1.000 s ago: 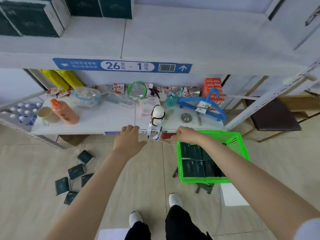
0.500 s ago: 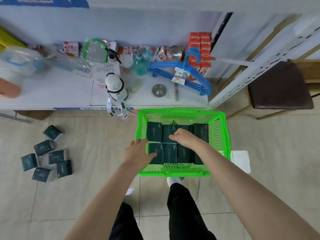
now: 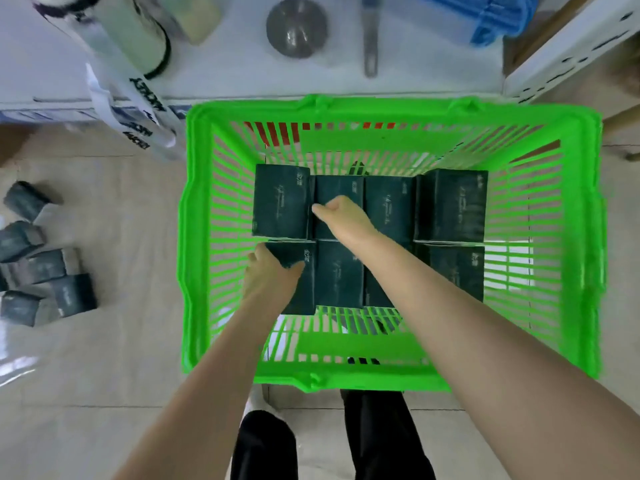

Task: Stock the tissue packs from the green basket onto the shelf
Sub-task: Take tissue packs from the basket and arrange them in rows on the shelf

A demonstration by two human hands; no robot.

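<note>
While both arms reach down into the green basket point(image 3: 391, 381), the left hand point(image 3: 268, 273) closes thumb and fingers around the near-left tissue pack point(image 3: 298, 278), and the right hand point(image 3: 343, 216) rests curled on a far-row pack point(image 3: 341, 188); whether it pinches that pack cannot be told. Dark tissue packs fill the basket floor in two rows. The basket stands just near the white shelf point(image 3: 242, 77), where a bottle point(image 3: 136, 32) lies. More packs point(image 3: 41, 265) lie on the floor at left.
</note>
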